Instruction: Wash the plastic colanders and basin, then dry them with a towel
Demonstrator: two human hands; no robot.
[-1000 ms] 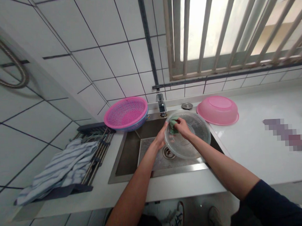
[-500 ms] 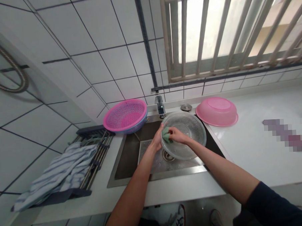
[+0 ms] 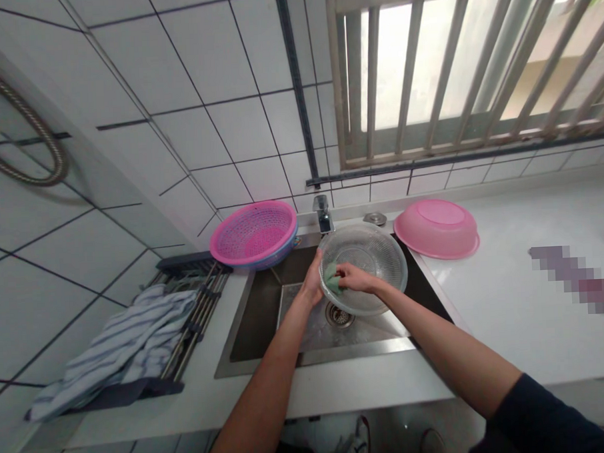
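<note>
A clear plastic colander (image 3: 383, 256) is held tilted over the metal sink (image 3: 265, 308). My left hand (image 3: 313, 279) grips its left rim, with the fingers partly hidden behind it. Inside the colander, my right hand (image 3: 353, 278) is closed on a green scouring cloth (image 3: 331, 278), pressing it against the left inner wall. The sink drain (image 3: 340, 315) shows just below the colander's lower edge. Behind the sink stands the faucet (image 3: 323, 214); I cannot make out any water running from it.
A pink basket (image 3: 255, 234) nested over a blue basin (image 3: 273, 258) rests at the sink's back left corner. An upside-down pink basin (image 3: 437, 228) sits on the right counter. A striped cloth (image 3: 131, 334) lies over a rack (image 3: 200, 318) at left. A drain plug (image 3: 374, 218) lies behind the sink.
The colander has shifted slightly left and turned a little in my hands. The green cloth has moved slightly down along the inner wall with my right hand. Both hands keep their hold.
</note>
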